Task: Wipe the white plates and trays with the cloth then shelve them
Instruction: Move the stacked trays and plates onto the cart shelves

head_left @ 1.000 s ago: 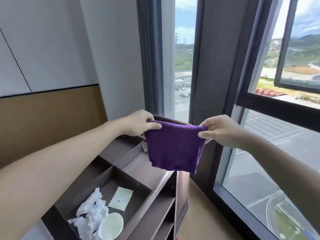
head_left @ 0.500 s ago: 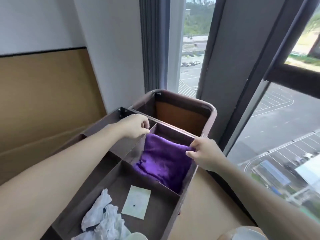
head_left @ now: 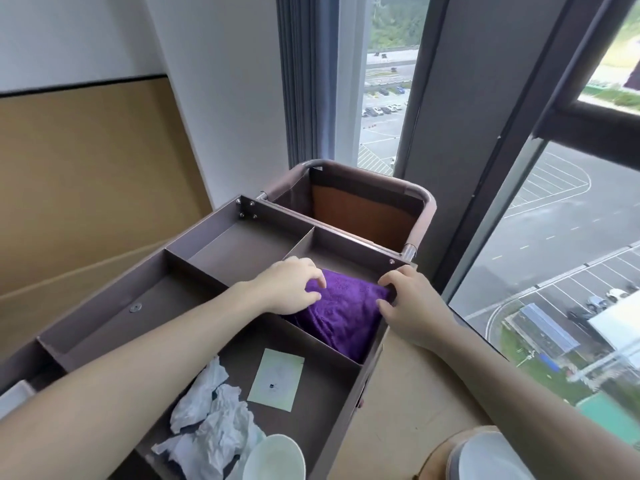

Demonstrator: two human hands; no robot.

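I count one purple cloth and two grips: left grip, right grip. There is one cart with four compartments, one card, one bowl and one heap of crumpled paper.

Cart top is split by upright dividers, so any sideways move between compartments has to lift over them. Far-right compartment is taken. The purple cloth fills it, with the left hand and right hand both on it, fingers curled into the fabric, and the right hand sits against the cart's right edge. Far-left compartment and the long compartment on the left edge are open from above. In the near compartment, crumpled paper and a white bowl crowd the near edge, and a card lies flat mid-floor. Past the far edge the bag frame bar stands above the top. Window glass runs along the right side, and the wall is beyond the far-left corner.
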